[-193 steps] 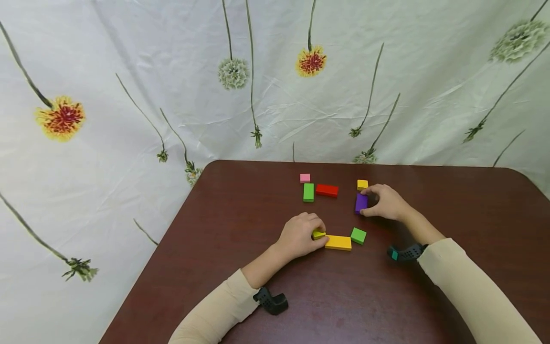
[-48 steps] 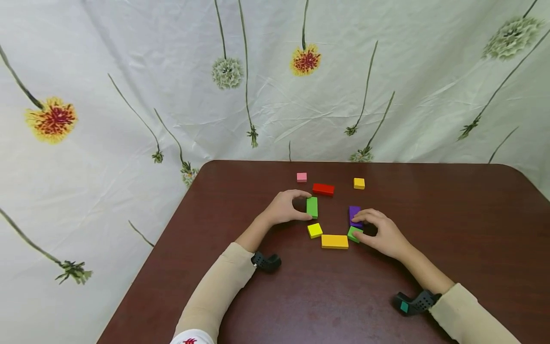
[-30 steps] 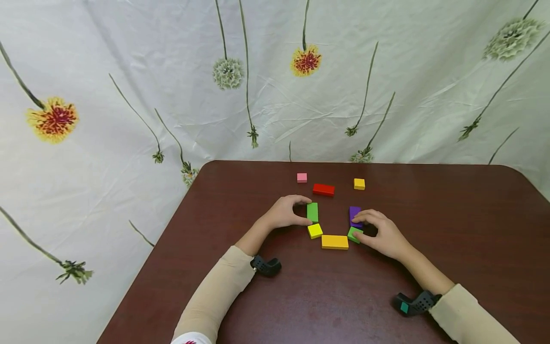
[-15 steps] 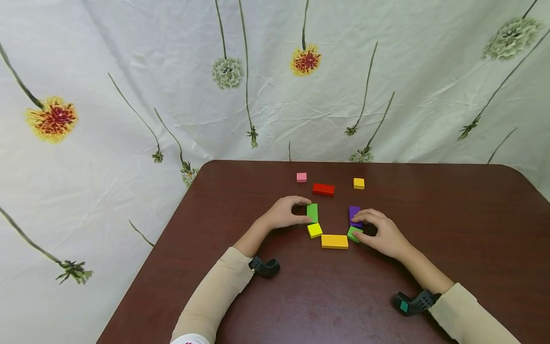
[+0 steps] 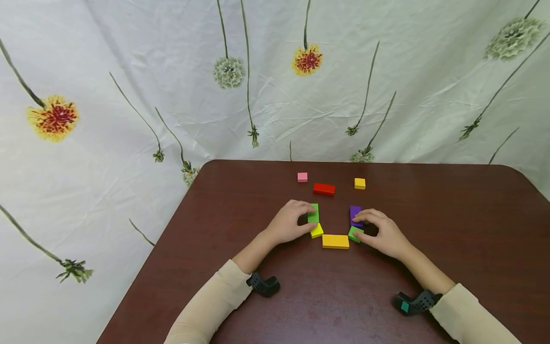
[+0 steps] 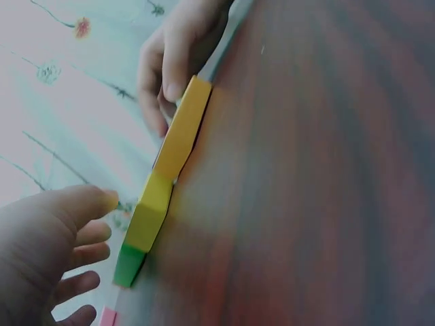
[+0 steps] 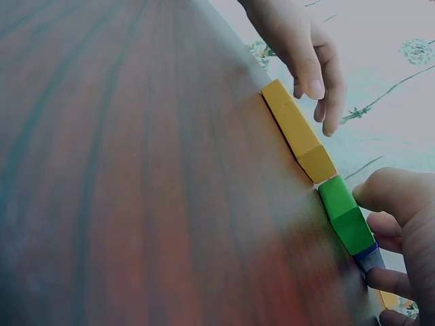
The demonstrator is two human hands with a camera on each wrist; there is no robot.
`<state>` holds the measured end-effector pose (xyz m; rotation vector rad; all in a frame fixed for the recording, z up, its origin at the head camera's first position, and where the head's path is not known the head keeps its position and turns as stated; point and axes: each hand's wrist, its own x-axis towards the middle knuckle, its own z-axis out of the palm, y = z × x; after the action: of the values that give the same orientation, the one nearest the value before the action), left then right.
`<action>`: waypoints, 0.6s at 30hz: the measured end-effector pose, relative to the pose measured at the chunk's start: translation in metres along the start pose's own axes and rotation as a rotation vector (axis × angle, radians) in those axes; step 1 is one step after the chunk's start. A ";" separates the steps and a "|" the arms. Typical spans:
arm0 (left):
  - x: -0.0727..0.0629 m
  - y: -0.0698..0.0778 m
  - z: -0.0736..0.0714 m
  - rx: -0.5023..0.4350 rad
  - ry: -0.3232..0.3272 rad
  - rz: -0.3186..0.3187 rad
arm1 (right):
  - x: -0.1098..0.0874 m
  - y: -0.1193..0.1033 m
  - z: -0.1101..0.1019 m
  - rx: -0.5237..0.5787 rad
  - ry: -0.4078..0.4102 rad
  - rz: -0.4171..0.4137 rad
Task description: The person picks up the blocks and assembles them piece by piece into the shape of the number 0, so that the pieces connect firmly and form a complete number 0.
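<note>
In the head view my left hand [image 5: 289, 221] hovers over a long green block [image 5: 313, 212] and a small yellow block [image 5: 317, 231]. The left wrist view shows its thumb and fingers spread apart, with nothing held. My right hand [image 5: 384, 232] touches a small green block [image 5: 354, 234] with its thumb, while its fingertips rest at a purple block [image 5: 355, 215]. Part of the purple block is hidden by those fingers. Between the two sides lies a long orange-yellow block [image 5: 335, 241], flat on the table. Together these blocks form a U shape that opens toward the far edge.
Beyond the U lie a red block [image 5: 324, 189], a pink block [image 5: 302, 177] and a small amber block [image 5: 359, 183]. The dark brown table [image 5: 326, 296] ends at a floral cloth [image 5: 275, 105] behind. Each wrist wears a dark band [image 5: 263, 284].
The purple block came nearer, against the small green one. My left hand brought the long green block to the yellow one, let go and shifted nearer me. My right hand has lately stayed still.
</note>
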<state>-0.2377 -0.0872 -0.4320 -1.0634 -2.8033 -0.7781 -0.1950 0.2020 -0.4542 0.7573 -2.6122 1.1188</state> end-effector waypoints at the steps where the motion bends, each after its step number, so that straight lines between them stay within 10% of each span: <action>1: 0.000 0.001 0.001 0.012 0.000 0.007 | 0.000 0.000 0.000 0.000 0.000 0.000; 18: -0.002 0.002 0.009 -0.012 0.004 -0.049 | 0.007 0.000 -0.004 0.056 0.038 0.049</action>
<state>-0.2338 -0.0831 -0.4393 -0.9972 -2.8354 -0.8020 -0.2009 0.2024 -0.4489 0.6792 -2.5911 1.2129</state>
